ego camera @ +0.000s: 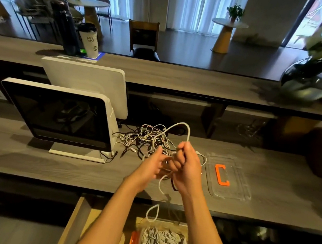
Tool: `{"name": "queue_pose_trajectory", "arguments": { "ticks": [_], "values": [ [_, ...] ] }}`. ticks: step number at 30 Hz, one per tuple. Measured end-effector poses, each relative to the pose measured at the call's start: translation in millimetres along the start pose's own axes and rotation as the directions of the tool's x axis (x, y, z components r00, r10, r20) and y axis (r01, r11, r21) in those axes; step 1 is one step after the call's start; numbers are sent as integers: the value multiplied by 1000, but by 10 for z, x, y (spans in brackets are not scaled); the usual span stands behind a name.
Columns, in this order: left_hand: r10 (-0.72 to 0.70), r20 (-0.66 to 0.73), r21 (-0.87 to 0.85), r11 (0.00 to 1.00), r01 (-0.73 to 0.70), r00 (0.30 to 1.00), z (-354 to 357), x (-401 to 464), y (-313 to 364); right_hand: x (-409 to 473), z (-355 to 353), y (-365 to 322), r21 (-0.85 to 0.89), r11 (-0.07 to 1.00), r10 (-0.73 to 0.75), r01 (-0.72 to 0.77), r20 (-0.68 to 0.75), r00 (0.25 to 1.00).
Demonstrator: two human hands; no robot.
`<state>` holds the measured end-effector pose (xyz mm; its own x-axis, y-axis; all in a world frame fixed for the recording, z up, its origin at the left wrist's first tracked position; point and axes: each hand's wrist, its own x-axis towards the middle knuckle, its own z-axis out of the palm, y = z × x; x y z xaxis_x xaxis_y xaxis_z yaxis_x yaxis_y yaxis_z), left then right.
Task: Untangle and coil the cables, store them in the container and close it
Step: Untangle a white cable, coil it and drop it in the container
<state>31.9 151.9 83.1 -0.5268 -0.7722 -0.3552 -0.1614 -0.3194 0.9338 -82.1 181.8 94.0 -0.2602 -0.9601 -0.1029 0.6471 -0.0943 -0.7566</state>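
Nearest you, the open container (pixel 160 241) sits below the desk edge (pixel 50 179), coiled cables inside. Your right hand (pixel 188 168) grips a white cable (pixel 183 126); your left hand (pixel 152 165) pinches it beside. The tangle (pixel 150 138) lies behind; the lid (pixel 227 178) rests to the right.

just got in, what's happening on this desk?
A person is sorting cables. The right hand grips a white cable that loops up above it, and the left hand holds the same cable just beside it. A tangle waits on the desk behind the hands. The clear lid lies to the right, off the container, which already holds coiled cables below the desk edge.
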Motion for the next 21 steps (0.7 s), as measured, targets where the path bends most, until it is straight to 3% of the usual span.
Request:
{"name": "queue_pose_trajectory", "arguments": {
  "ticks": [4,6,8,11,13,15,19,21],
  "values": [
    [-88,273,108,992,60,958,-29,-56,-205,111,-29,-137,136,987,-66,83,-128,990],
    [-45,294,97,995,17,955,-123,-44,-237,142,-119,-156,192,976,-60,99,-197,978],
    [25,231,56,998,-39,973,-201,-52,-200,151,-228,-156,228,970,-12,84,-298,955],
    [105,59,-22,994,-104,993,-285,-57,-154,115,-352,-113,1,992,115,-129,-464,878],
    [125,-52,39,992,-123,991,-330,-26,-125,57,-364,-72,-210,918,193,-336,-503,842],
    [130,-97,85,989,-122,987,-336,-13,-63,10,-300,-64,-328,846,239,-420,-471,849],
    [120,-141,183,979,-94,983,-341,16,29,-17,-99,-166,-630,700,74,-336,-404,912],
    [102,-118,193,978,-78,988,-349,13,42,6,-12,-220,-652,737,-51,-180,-320,946]
  ]
}}
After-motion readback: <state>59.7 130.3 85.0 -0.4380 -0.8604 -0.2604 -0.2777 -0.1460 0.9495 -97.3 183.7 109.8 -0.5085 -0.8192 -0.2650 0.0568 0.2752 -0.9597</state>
